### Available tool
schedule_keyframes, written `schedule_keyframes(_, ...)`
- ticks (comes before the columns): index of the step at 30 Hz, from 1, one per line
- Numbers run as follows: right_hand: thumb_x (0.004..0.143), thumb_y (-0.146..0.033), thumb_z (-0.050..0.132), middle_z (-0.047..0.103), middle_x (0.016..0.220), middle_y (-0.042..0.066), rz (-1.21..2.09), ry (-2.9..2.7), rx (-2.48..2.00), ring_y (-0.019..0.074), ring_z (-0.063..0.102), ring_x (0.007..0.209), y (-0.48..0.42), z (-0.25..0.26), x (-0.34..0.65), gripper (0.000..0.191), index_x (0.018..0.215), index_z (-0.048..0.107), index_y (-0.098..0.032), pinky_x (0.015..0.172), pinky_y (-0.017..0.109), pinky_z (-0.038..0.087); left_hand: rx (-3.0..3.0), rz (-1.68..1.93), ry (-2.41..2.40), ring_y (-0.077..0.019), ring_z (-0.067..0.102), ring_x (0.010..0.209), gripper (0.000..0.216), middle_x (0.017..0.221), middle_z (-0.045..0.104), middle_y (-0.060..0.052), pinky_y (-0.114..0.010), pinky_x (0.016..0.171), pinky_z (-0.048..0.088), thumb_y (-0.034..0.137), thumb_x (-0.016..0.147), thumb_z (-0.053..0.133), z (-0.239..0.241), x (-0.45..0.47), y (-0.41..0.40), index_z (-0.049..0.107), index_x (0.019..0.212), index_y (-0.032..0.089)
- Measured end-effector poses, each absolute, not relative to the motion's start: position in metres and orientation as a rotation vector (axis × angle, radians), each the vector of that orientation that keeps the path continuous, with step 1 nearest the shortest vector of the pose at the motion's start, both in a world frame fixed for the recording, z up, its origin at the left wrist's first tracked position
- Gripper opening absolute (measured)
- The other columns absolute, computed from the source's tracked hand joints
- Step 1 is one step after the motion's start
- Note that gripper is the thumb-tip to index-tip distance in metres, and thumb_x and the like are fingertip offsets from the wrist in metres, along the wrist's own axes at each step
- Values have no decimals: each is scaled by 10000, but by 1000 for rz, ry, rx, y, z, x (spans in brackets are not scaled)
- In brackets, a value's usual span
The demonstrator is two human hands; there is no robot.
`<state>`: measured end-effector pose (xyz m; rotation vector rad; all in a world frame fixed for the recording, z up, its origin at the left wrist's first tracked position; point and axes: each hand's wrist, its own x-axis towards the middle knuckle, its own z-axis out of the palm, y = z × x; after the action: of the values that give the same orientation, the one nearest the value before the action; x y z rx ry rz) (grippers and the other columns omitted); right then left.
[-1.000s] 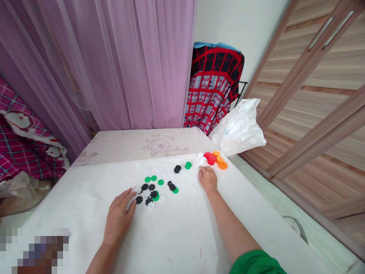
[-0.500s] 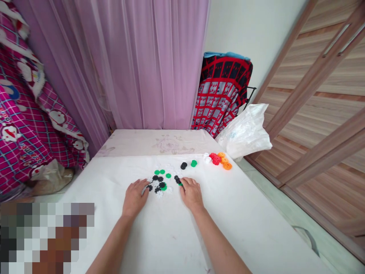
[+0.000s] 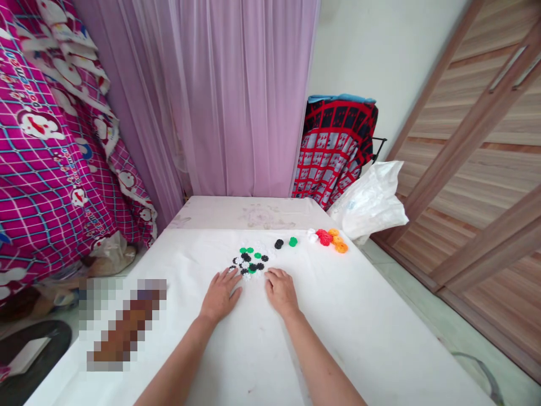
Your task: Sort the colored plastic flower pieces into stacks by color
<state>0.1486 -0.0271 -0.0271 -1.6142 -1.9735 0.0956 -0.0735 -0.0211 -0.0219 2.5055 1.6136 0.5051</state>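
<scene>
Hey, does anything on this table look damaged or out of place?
Nothing looks clearly damaged. The mixed discs near the left hand and right hand stand out: black, green and white lie jumbled together, whereas the red discs and orange discs farther right sit grouped by colour. Pixelation hides a patch at left.

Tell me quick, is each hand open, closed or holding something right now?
Left hand: open, at the near edge of the mixed discs.
Right hand: loosely curled beside them; can't tell if it holds one.
</scene>
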Motion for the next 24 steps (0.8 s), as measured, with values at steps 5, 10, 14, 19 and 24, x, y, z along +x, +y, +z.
schedule_keyframes(5,818,-81,438,668,1188,62,106,-1748,-1539,184,599,1087,-29,-40,154,395,1072,709,-214,982,306,442,2578,497,1653,-308,296,1446,483,1569,343,-76,-522,1140,312,386,935,443,-26,-60,-38,496,1401,275)
schedule_keyframes(10,810,-105,498,691,1110,72,85,-1696,-1757,226,578,1070,-40,-32,154,323,1024,719,-201,960,358,412,2576,320,1677,-313,303,1443,498,1556,369,-75,-551,1153,259,467,949,388,-20,-44,-49,495,1402,289)
schedule_keyframes(14,853,-208,546,652,1205,86,73,-1789,-1805,251,534,1147,-45,-23,148,302,1121,686,-210,965,391,375,2595,379,1685,-300,310,1441,520,1550,380,-86,-527,1152,269,484,943,387,-22,-43,-49,497,1401,262)
schedule_keyframes(19,857,-306,589,593,1302,103,70,-1816,-1854,273,474,1229,-35,-21,145,274,1106,686,-247,984,424,333,2602,581,1674,-305,318,1436,552,1561,352,-116,-516,1141,295,485,924,432,-39,-48,-43,469,1422,251)
schedule_keyframes(24,827,-247,607,636,1230,82,107,-1788,-1795,252,512,1193,-26,-27,143,142,941,691,-230,978,410,341,2392,926,1751,-308,391,1395,508,1498,444,-149,-509,1114,360,458,927,420,-43,-55,-19,552,1341,195)
